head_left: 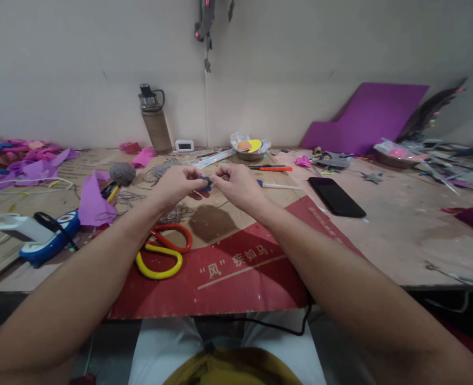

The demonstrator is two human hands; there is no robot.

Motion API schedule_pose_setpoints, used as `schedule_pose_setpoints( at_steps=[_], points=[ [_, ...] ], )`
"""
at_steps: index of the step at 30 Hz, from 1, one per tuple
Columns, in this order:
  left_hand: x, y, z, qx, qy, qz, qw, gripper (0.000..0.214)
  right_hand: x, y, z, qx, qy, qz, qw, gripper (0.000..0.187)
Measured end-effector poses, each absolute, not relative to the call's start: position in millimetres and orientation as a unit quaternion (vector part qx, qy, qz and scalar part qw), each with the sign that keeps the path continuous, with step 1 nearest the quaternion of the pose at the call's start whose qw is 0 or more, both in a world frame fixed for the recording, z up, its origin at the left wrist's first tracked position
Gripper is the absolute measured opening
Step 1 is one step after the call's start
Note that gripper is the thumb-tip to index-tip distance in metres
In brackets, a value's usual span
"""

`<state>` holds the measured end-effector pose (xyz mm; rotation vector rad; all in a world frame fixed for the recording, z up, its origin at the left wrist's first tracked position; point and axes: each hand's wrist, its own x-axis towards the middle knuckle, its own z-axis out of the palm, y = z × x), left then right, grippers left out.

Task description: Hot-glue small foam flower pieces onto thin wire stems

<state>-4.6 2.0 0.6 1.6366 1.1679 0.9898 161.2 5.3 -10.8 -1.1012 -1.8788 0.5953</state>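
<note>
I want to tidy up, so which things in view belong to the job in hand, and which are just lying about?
In the job:
- small blue piece, in the left hand, close by the right hand
- perhaps also scissors, gray yarn ball

Apparently lying about:
- black phone
- water bottle
- purple sheet

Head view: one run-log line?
left hand: holding small bluish piece | right hand: pinched beside it | scissors: near red cardboard print | phone: on table

Plain grey wall (76,53), cluttered pinkish worktable (404,235)
</note>
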Motion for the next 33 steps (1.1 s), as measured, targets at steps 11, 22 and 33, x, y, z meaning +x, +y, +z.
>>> schedule_pose_setpoints(
  at_steps=[11, 22, 33],
  points=[
    [-7.9, 9.3, -4.6, 0.650, 0.508, 0.462, 0.326, 0.008, 159.3, 6.0, -18.1, -0.432, -0.761, 0.179, 0.450, 0.008],
    [-5.6, 12.2, -12.7, 0.603, 0.477, 0.489, 0.411, 0.014, 156.0, 5.1, -23.3, -0.416, -0.771, 0.204, 0.437, 0.019],
    [-8.2, 18.0, -12.5, 0.514, 0.434, 0.572, 0.469, 0.019, 149.9, -10.9, -17.2, -0.390, -0.817, 0.167, 0.392, 0.019]
  ],
)
